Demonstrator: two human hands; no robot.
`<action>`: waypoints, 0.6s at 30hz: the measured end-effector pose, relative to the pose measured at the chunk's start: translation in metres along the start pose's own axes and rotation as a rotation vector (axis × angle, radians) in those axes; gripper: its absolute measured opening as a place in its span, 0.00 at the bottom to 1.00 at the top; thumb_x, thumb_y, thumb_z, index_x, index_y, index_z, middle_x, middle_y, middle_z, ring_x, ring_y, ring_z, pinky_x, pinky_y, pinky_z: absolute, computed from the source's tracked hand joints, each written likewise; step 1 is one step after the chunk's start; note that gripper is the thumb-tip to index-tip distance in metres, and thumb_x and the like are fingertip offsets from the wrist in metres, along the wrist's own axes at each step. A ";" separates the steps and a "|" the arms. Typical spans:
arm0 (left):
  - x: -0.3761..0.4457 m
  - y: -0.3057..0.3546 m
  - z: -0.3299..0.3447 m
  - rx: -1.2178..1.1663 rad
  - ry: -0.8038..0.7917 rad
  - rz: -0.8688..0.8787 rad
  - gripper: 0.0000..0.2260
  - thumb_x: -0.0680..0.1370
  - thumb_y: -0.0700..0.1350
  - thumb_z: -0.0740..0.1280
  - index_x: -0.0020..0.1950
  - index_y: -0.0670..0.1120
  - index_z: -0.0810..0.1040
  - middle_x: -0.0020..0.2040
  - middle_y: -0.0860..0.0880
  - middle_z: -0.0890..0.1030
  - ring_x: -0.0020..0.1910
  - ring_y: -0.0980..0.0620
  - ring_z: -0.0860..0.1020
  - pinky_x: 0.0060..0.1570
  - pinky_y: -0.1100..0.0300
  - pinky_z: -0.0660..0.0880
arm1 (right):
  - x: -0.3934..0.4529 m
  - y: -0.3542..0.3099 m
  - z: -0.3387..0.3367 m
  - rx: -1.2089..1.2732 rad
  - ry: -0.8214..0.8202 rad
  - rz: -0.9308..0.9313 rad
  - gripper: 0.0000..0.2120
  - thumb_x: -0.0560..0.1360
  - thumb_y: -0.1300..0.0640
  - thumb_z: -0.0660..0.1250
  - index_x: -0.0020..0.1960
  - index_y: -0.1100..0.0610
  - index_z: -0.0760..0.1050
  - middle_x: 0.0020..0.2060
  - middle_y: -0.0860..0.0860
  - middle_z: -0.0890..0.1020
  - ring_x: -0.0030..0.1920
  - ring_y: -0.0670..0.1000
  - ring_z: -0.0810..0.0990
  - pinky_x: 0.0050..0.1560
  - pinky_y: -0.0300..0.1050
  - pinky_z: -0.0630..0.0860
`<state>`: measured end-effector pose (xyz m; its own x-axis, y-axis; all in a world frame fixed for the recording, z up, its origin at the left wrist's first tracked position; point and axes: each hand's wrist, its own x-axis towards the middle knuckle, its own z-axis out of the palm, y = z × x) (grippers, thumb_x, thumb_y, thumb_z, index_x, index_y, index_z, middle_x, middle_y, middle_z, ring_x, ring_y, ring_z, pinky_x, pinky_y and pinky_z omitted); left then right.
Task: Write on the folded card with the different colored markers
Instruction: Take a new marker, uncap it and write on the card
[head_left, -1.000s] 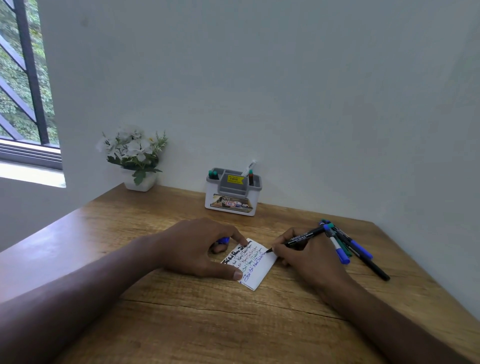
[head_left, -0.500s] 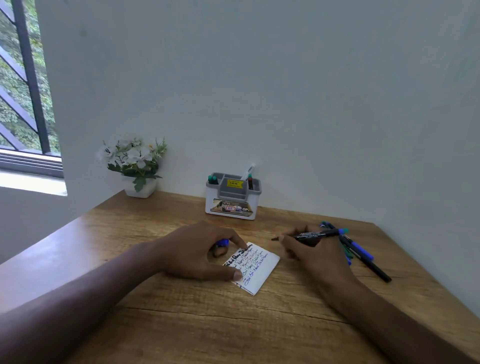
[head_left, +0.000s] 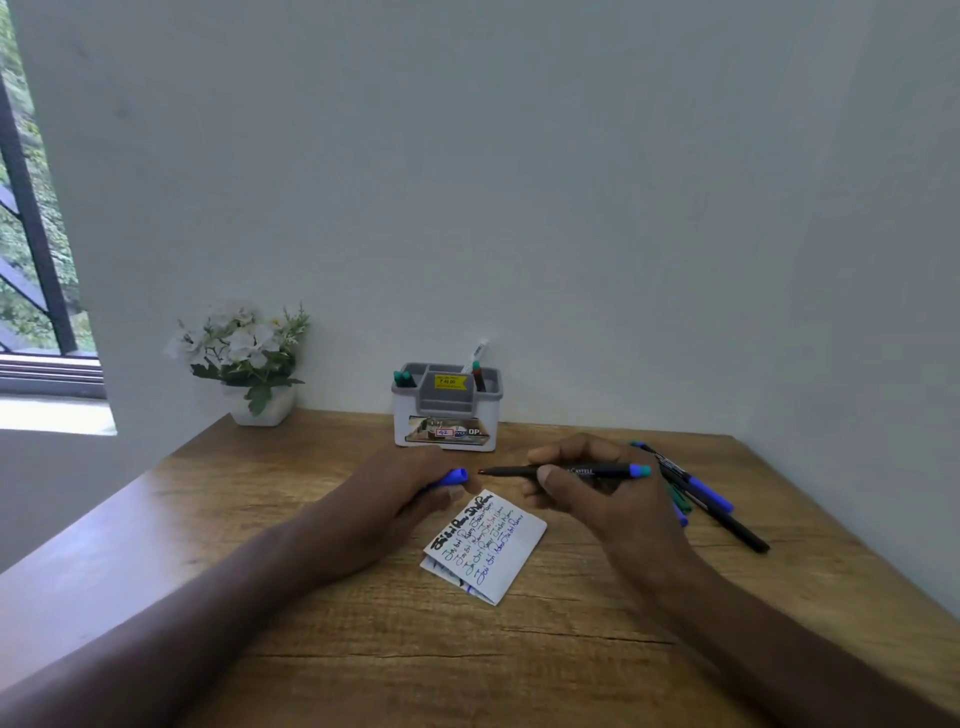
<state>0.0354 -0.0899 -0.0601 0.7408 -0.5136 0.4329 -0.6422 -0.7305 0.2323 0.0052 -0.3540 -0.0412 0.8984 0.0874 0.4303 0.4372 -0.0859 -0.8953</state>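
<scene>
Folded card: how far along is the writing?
The white folded card carries about five handwritten lines in several ink colours. The right hand holds an uncapped dark marker above the wooden desk; the left hand holds its blue cap. Capping looks next; whether writing remains is unclear.

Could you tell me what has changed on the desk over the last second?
The right hand lifted its marker off the folded card and turned it level, tip toward the blue cap held in the left hand, which released the card. The card, spare markers and organizer stayed put.
</scene>
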 end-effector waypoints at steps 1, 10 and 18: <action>0.000 0.001 0.000 0.004 0.000 -0.002 0.09 0.86 0.48 0.65 0.65 0.53 0.81 0.55 0.59 0.82 0.51 0.63 0.77 0.51 0.69 0.71 | -0.001 -0.001 0.000 -0.045 0.005 -0.033 0.07 0.76 0.66 0.73 0.49 0.56 0.86 0.43 0.52 0.90 0.43 0.53 0.90 0.48 0.45 0.87; 0.004 0.014 0.002 -0.005 -0.042 -0.005 0.04 0.87 0.51 0.63 0.58 0.58 0.77 0.51 0.60 0.78 0.47 0.61 0.74 0.47 0.62 0.70 | -0.002 0.001 0.001 -0.146 -0.027 -0.106 0.08 0.75 0.66 0.75 0.47 0.54 0.86 0.40 0.50 0.90 0.41 0.50 0.90 0.44 0.39 0.85; 0.008 0.033 0.005 0.147 -0.144 0.018 0.07 0.88 0.50 0.59 0.64 0.55 0.74 0.61 0.54 0.80 0.55 0.57 0.76 0.56 0.55 0.76 | -0.011 -0.006 0.011 -0.175 -0.037 -0.029 0.14 0.72 0.58 0.78 0.34 0.47 0.77 0.26 0.27 0.80 0.34 0.26 0.80 0.35 0.19 0.72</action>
<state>0.0212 -0.1202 -0.0536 0.7570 -0.5782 0.3043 -0.6274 -0.7733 0.0917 -0.0081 -0.3438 -0.0420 0.8845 0.1281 0.4485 0.4664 -0.2537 -0.8474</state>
